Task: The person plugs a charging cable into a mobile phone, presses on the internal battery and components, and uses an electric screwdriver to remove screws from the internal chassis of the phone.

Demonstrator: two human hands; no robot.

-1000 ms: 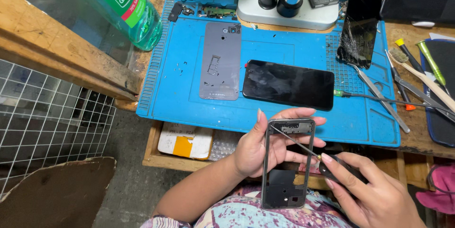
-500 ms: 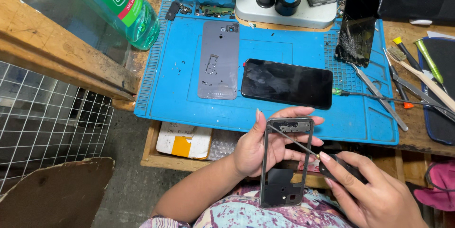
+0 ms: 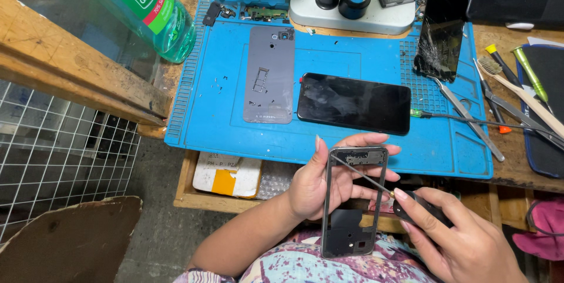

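Two hands busy, left hand [image 3: 320, 186] gripping grey hollow phone frame [image 3: 352, 203], right hand [image 3: 464, 242] closed around screwdriver [image 3: 376, 183]

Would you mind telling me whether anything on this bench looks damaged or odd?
Yes: the black phone screen leaning by the microscope base is cracked, with pale fracture lines across its lower half. The screen lying flat on the blue mat looks intact.

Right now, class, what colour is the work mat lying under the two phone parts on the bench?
The work mat is bright blue, seen clearly in the head view.
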